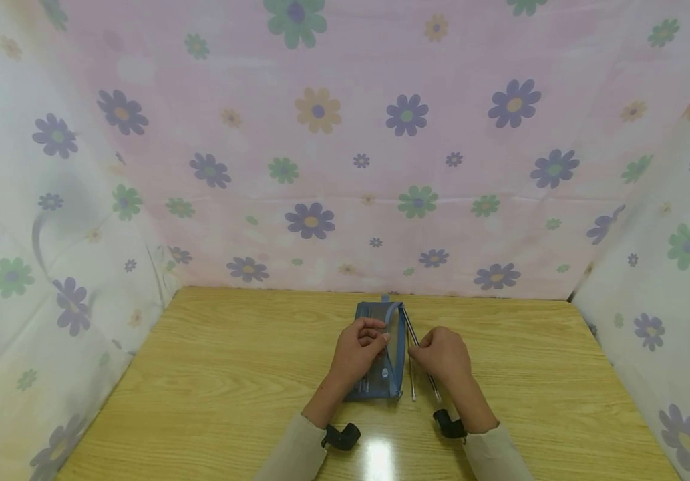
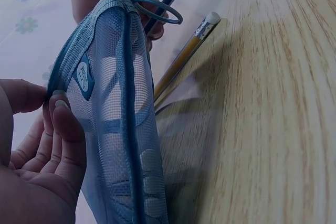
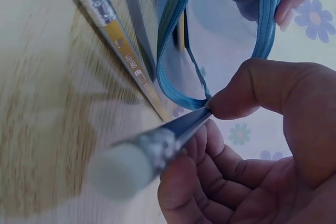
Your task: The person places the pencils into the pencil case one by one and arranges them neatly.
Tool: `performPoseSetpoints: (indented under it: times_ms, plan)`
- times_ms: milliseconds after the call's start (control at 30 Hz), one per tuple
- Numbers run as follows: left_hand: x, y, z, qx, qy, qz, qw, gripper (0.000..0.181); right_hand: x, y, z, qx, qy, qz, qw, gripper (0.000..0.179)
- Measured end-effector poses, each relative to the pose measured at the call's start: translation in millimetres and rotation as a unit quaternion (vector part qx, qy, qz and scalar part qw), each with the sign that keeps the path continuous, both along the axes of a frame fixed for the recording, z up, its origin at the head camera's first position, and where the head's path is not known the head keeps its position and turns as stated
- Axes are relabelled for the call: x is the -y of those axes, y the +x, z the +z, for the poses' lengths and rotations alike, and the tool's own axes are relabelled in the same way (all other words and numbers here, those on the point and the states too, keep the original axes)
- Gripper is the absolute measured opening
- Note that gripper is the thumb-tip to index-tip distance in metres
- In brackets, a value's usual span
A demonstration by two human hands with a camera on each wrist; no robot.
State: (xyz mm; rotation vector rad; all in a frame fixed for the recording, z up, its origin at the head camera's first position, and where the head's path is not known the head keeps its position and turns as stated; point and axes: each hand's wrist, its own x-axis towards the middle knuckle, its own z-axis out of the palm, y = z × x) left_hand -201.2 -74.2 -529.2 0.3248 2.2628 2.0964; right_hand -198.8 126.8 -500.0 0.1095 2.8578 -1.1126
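A blue mesh zip pouch (image 1: pixel 371 389) stands on the table with its zipper side gaping to the right. My left hand (image 1: pixel 357 351) pinches the zippered edge between thumb and fingers, holding the mouth apart. Between thumb and fingers of my right hand (image 1: pixel 444 355) is a dark pencil (image 3: pixel 185 125), its white eraser end toward me and its far part at the pouch's opening. Beside the pouch, a yellow pencil (image 2: pixel 185 59) with a white eraser lies on the table, just left of the dark one in the head view. Another yellow strip (image 3: pixel 181 34) shows inside the mouth.
The wood-grain table (image 1: pixel 236 374) ends at the back against a flowered cloth (image 1: pixel 345 160), which also hangs at both sides. Black wrist cameras (image 1: pixel 342 437) sit below each hand. A ring pull (image 2: pixel 160 11) sticks out from the pouch's near end.
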Motion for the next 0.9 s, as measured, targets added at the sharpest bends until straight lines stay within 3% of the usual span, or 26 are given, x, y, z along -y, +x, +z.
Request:
performPoseSetpoints:
  times_ms: [333, 700, 900]
  plan:
    - [-0.1, 0.1, 0.3, -0.005, 0.003, 0.002, 1.0000, 0.027, 3, 0.0, -1.3, -0.029, -0.050, 0.000, 0.9983, 0.011]
    - [0.3, -0.2, 1.1, -0.003, -0.003, 0.003, 1.0000, 0.027, 8, -2.6, -4.2, -0.017, -0.107, -0.016, 0.9939, 0.013]
    - [0.7, 0.3, 1.3, -0.005, -0.005, 0.001, 1.0000, 0.027, 12, -0.6, -2.2, 0.016, -0.184, -0.030, 0.9824, 0.017]
